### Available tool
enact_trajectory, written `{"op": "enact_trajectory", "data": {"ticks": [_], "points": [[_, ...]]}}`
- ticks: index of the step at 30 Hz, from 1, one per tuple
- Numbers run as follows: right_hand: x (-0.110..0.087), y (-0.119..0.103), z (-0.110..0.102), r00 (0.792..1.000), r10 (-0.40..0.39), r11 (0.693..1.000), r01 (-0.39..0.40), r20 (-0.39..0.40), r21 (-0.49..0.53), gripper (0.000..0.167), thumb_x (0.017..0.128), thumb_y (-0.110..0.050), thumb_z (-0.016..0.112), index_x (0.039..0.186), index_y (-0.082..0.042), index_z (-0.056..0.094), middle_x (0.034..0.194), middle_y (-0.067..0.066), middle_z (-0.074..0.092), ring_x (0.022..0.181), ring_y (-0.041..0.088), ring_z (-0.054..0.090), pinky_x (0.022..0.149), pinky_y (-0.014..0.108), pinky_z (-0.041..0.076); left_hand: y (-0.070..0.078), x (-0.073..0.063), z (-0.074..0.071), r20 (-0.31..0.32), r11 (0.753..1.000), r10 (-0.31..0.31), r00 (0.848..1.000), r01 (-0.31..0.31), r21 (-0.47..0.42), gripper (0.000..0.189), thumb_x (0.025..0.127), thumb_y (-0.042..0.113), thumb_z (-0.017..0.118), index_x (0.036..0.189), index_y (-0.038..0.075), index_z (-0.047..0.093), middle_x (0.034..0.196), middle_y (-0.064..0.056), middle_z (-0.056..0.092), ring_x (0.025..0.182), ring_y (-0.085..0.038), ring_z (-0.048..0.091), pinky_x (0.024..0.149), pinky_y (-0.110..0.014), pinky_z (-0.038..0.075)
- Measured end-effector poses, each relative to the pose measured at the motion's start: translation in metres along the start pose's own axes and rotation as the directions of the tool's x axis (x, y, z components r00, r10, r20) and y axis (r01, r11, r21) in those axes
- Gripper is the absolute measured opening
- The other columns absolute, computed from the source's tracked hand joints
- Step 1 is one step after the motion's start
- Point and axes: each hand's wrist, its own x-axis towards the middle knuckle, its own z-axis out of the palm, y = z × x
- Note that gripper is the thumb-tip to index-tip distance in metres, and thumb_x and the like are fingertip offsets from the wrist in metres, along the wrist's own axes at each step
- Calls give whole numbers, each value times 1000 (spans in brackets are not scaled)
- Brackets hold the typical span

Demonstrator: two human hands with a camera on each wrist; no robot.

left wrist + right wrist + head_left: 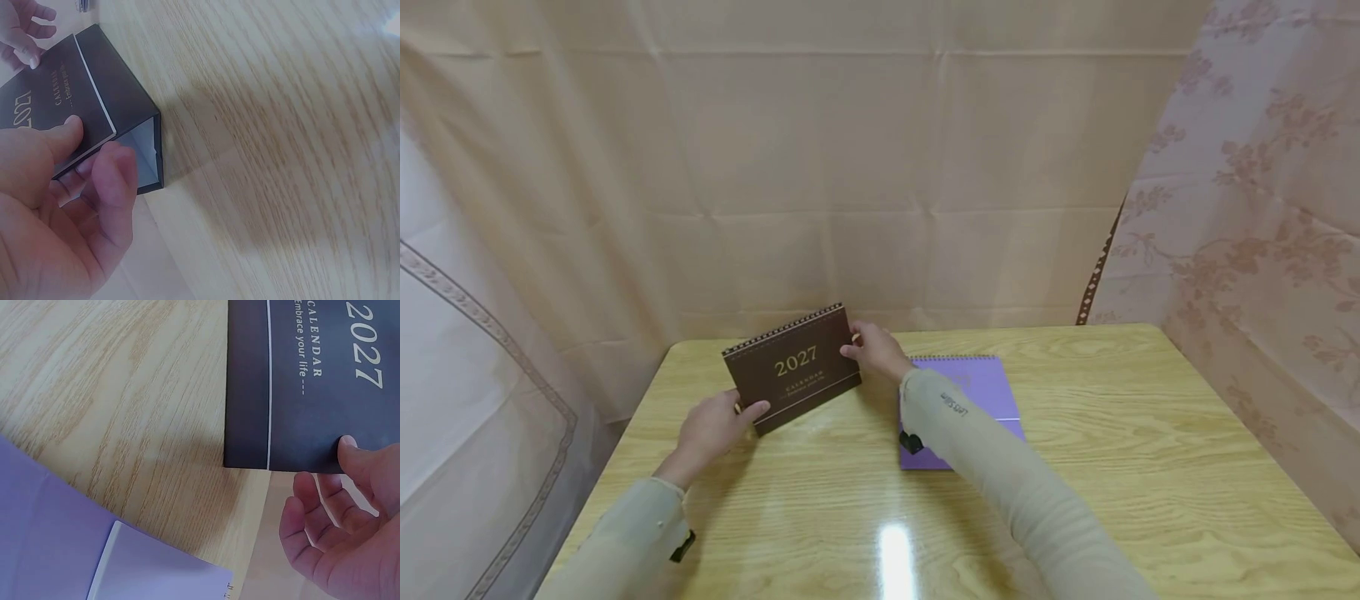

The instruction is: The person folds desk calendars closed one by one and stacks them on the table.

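A dark brown desk calendar (797,367) marked 2027 stands tilted at the back left of the table, its spiral binding along the top. My left hand (711,429) grips its lower left edge, thumb on the front cover; the left wrist view shows the hollow triangular side of its stand beside the fingers. At the opposite edge my right hand (877,350) pinches the calendar, its thumb on the front and the other fingers curled at the side. Under the right forearm lies a purple spiral calendar (985,387), flat on the table and partly hidden by the sleeve.
The wooden table (1112,433) has its back edge against a beige curtain (880,167). A floral curtain (1262,183) hangs on the right and a white one (467,350) on the left. Light glares off the table's front.
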Motion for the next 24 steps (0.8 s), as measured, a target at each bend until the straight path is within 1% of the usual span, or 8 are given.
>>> {"op": "enact_trajectory", "data": {"ticks": [6,9,14,20,22,24], "points": [[-2,-1,0,1000,24,1000,-24,10,-1,37,101,-22,66,132,-4,59,115,14,70,107,29,64,97,42,49,0,-1,0,12,1000,-10,1000,10,-6,52,101,46,60,105,-5,67,80,-10,68,68,-24,62,61,-45,50],[-3,-1,1,1000,30,1000,-30,-5,10,36,101,-22,67,131,-5,60,112,13,70,105,28,64,95,42,49,0,-1,0,11,1000,-12,1000,12,-6,51,101,46,60,105,-5,67,80,-9,68,67,-23,61,61,-44,50],[-1,-4,6,1000,19,1000,-19,-23,16,30,100,-21,67,125,-6,62,106,11,69,98,25,64,91,40,50,-2,-3,-2,7,1000,-15,1000,15,-2,51,102,46,59,102,-4,67,79,-9,68,67,-24,61,61,-44,49],[-3,-4,6,1000,14,1000,-14,-18,6,32,101,-22,65,129,-6,60,109,12,69,99,26,64,92,41,50,0,-4,-3,16,1000,-29,999,29,2,53,102,47,58,102,-6,65,78,-10,66,67,-24,60,62,-45,49],[-5,-3,4,1000,17,1000,-16,-16,7,33,102,-22,64,130,-6,59,110,12,68,100,27,63,92,42,50,2,-3,-1,6,1000,-24,1000,24,9,52,102,46,59,103,-6,66,80,-11,67,68,-25,61,63,-46,50],[-7,-1,1,999,23,1000,-23,-26,4,33,102,-21,65,130,-5,59,109,13,68,99,28,63,92,42,50,5,-1,1,2,1000,-5,1000,5,6,52,102,45,60,105,-6,66,81,-12,68,69,-26,62,64,-47,51]]}}
